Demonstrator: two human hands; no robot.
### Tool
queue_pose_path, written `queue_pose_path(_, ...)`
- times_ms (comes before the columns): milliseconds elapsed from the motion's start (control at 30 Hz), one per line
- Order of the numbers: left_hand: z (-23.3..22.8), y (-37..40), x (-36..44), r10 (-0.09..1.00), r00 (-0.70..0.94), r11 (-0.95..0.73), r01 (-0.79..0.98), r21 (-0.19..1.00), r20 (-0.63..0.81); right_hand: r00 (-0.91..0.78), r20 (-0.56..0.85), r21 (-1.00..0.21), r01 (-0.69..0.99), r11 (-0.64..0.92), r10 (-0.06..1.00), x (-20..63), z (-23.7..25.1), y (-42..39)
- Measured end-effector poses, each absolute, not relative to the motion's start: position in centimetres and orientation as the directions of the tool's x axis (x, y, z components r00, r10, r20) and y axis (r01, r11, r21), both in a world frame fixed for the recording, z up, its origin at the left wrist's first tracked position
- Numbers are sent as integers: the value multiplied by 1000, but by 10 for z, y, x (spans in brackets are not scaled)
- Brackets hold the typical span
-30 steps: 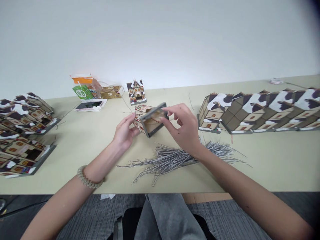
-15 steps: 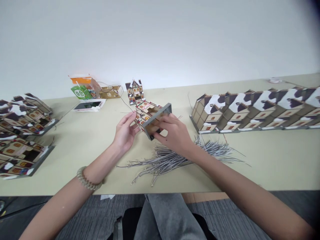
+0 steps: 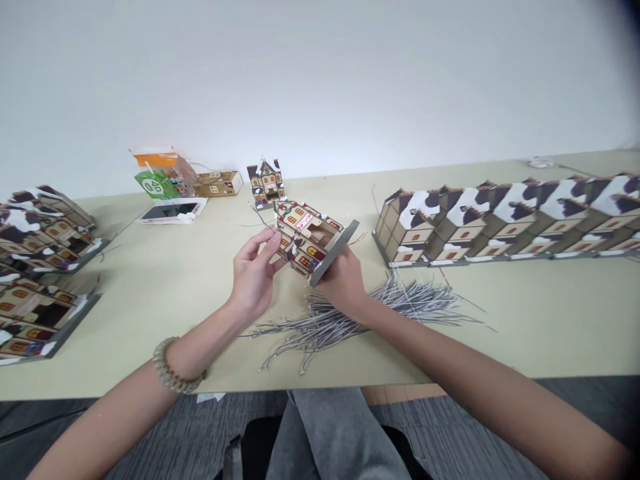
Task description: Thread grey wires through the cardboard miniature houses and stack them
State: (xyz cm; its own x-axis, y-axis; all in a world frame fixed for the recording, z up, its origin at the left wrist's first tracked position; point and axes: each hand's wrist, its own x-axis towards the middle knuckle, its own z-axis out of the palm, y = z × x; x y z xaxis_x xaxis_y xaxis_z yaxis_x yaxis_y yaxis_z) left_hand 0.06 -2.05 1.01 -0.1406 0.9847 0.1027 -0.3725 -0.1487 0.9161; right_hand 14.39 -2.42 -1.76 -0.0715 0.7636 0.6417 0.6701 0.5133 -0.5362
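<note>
Tilted between my two hands is a small model house (image 3: 303, 233) with printed red-framed windows and a grey base, held above the table. My left hand (image 3: 256, 270) pinches its roof end, where a thin dark wire also runs past the fingertips. My right hand (image 3: 344, 277) is at the base; its fingers pass behind and into the underside, so their tips are hidden. Below the right wrist lies a loose bundle of grey wires (image 3: 345, 323). Behind the held house, a house front (image 3: 267, 183) stands upright on the table.
A row of snow-roofed model houses (image 3: 470, 223) fills the right side. More houses (image 3: 45, 310) stand at the left edge. Toward the back left are a phone (image 3: 173, 211), a green packet (image 3: 156, 184), an orange-topped bag (image 3: 167, 162) and a small printed box (image 3: 217, 185).
The house has turned so its printed front faces me more and its open underside is hidden. My right hand has moved behind the base. The view has shifted slightly.
</note>
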Motion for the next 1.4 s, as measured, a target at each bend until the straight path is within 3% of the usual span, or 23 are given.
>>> queue_pose_path(233, 10, -23, 3, 978, -141, -195, -388, 901, 151, -9, 630, -651, 538, 535, 776, 144, -20, -23)
queue_pose_path(433, 11, -24, 5, 971, -172, -223, -403, 888, 166, -30, 613, -673, 504, 542, 789, 144, -21, -22)
queue_pose_path(1067, 29, -2, -22, 959, -268, -214, -470, 856, 93, -216, 734, -269, 778, 567, 644, 157, -9, -19)
queue_pose_path(1200, 32, 3, -28, 941, -322, -254, -457, 853, 107, -249, 679, -245, 809, 534, 690, 159, -6, -18)
queue_pose_path(1400, 32, 3, -31, 927, -342, -297, -419, 858, 153, -228, 579, -311, 826, 470, 783, 161, -4, -18)
